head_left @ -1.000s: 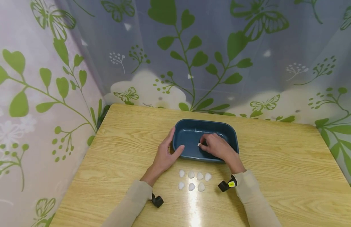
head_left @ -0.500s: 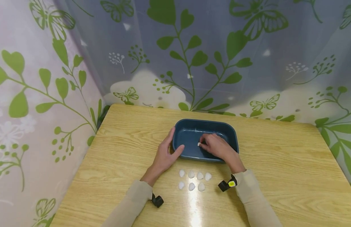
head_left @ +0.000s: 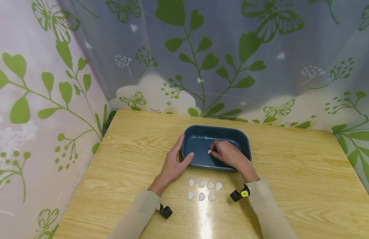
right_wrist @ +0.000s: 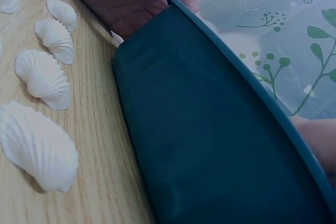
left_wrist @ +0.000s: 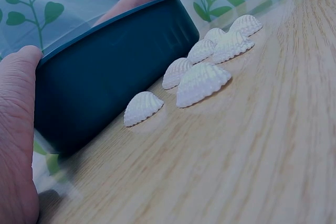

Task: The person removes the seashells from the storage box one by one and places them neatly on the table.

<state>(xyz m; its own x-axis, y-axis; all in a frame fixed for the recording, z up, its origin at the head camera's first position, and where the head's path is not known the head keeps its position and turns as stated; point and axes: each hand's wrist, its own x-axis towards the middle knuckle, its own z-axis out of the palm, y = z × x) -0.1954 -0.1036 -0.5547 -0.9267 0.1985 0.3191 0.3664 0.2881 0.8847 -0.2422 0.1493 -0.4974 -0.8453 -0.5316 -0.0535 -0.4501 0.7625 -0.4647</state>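
A dark blue rectangular basin point(head_left: 199, 166) stands on the wooden table. At its left end, my left hand point(head_left: 172, 163) holds the corner, fingers along the outer wall and thumb over the rim. My right hand point(head_left: 227, 153) reaches inside from the near right side and pinches a small white piece point(head_left: 209, 151), probably a seashell, just above or on the bottom; which of these I cannot tell. In front of the basin lie several white ribbed seashells point(head_left: 201, 196) in two rows. The left wrist view shows the shells point(left_wrist: 202, 83) beside the basin wall point(left_wrist: 115, 77).
The wooden table point(head_left: 136, 139) extends to both sides of the basin. Behind it hangs a curtain point(head_left: 220, 93) with leaves and butterflies, and a similar one point(head_left: 53, 132) is on the left. Each wrist wears a small black camera point(head_left: 165, 211).
Almost nothing differs. Both hands keep their places at the basin, and the shells in front stay in their rows.
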